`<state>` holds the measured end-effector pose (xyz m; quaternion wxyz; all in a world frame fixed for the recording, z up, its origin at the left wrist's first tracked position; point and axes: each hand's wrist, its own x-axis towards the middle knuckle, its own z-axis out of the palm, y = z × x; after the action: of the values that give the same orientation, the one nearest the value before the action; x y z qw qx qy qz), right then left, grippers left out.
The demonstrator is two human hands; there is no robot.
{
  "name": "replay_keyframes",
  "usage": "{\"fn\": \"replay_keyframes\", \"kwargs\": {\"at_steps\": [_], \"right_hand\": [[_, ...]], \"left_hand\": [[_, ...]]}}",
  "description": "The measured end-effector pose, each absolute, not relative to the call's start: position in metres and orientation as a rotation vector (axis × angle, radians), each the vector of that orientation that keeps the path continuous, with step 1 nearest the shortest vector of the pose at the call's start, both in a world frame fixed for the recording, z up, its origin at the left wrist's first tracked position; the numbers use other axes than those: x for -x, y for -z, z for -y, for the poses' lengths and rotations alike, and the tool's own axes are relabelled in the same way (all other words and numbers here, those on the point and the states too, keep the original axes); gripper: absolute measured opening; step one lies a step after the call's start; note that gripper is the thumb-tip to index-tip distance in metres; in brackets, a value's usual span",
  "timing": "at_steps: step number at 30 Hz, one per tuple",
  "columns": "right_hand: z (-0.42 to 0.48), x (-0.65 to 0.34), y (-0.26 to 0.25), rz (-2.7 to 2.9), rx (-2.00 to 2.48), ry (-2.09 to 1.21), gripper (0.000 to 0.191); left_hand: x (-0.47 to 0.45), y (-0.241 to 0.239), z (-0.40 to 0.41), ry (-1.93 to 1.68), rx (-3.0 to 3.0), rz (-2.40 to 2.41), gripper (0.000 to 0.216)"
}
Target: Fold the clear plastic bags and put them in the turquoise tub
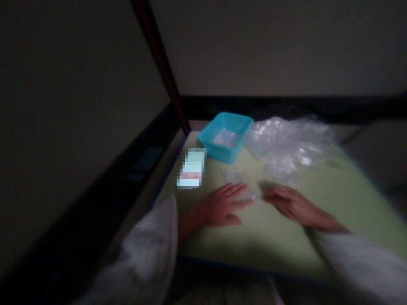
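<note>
A small clear plastic bag (pixel 244 195) lies on the pale green tabletop. My left hand (pixel 222 206) rests flat over its lower left part, fingers stretched out and thumb apart. Just right of the bag, my right hand (pixel 288 204) is closed, with its fingertips pinched together close to the bag's right edge. A faint pale line runs between that edge and the fingertips; blur hides what they hold.
A turquoise plastic basin (pixel 218 149) with whitish plastic inside stands at the back. Right of it spreads a heap of crumpled clear plastic (pixel 292 144). A lit, pixelated phone-like screen (pixel 192 167) lies at left. Walls border the table (pixel 321 192).
</note>
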<state>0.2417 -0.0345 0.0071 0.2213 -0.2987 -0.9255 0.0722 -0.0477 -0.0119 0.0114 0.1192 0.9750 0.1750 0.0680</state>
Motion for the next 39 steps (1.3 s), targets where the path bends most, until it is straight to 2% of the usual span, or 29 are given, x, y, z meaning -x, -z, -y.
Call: {"fn": "replay_keyframes", "kwargs": {"at_steps": [8,14,22,30,34,39], "right_hand": [[0.034,-0.236,-0.002,2.675,0.812,-0.069,0.035],[0.032,-0.237,0.0,2.67,0.803,-0.126,0.037],[0.035,-0.234,-0.001,2.57,0.876,-0.284,0.038],[0.034,-0.235,-0.006,2.591,0.847,-0.286,0.037],[0.037,-0.234,-0.009,2.597,0.827,-0.294,0.041],[0.04,-0.227,-0.012,2.606,0.748,-0.192,0.027]], "left_hand": [[0.048,-0.01,0.012,-0.241,-2.858,-0.512,0.065],[0.051,-0.006,0.007,-0.224,-2.834,-0.562,0.067],[0.064,-0.004,-0.018,-0.183,-2.765,-1.03,0.058],[0.065,-0.002,-0.014,-0.34,-2.796,-1.211,0.065],[0.064,-0.002,-0.012,-0.477,-2.82,-1.272,0.059],[0.058,-0.012,-0.003,-0.582,-2.873,-1.229,0.037]]}}
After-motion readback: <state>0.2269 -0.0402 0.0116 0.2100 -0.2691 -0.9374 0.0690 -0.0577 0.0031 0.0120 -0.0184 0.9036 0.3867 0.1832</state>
